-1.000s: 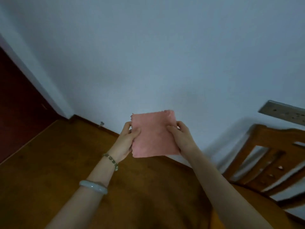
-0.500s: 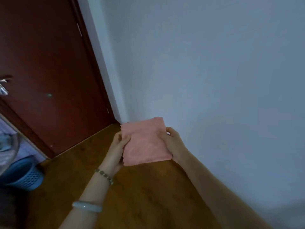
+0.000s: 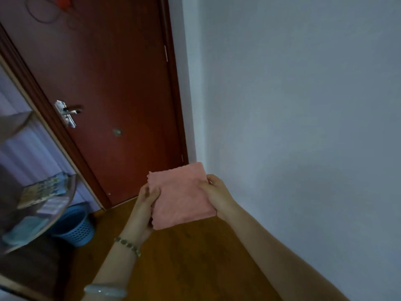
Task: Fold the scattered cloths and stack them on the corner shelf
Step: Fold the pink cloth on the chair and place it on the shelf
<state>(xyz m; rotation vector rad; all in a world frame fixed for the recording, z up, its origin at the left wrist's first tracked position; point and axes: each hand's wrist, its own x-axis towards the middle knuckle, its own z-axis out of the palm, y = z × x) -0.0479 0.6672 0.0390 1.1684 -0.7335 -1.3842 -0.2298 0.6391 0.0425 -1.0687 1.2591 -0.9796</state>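
Observation:
A pink cloth [image 3: 181, 195], folded into a small square, is held up in front of me above the wooden floor. My left hand [image 3: 144, 205] grips its left edge with the thumb on top. My right hand [image 3: 217, 193] grips the right edge, thumb across the cloth's face. At the left stands a corner shelf with curved glass tiers [image 3: 63, 205]. Its middle tier carries flat printed items and a bluish thing.
A dark red door [image 3: 104, 88] with a metal handle [image 3: 66, 112] fills the upper left. A plain white wall [image 3: 303, 127] runs along the right. A blue perforated basket [image 3: 74, 227] sits on the wooden floor [image 3: 184, 263] under the shelf.
My view has swung left: the wooden chair left the frame, and the door, basket and glass shelf came in. Both hands keep the same hold on the pink cloth.

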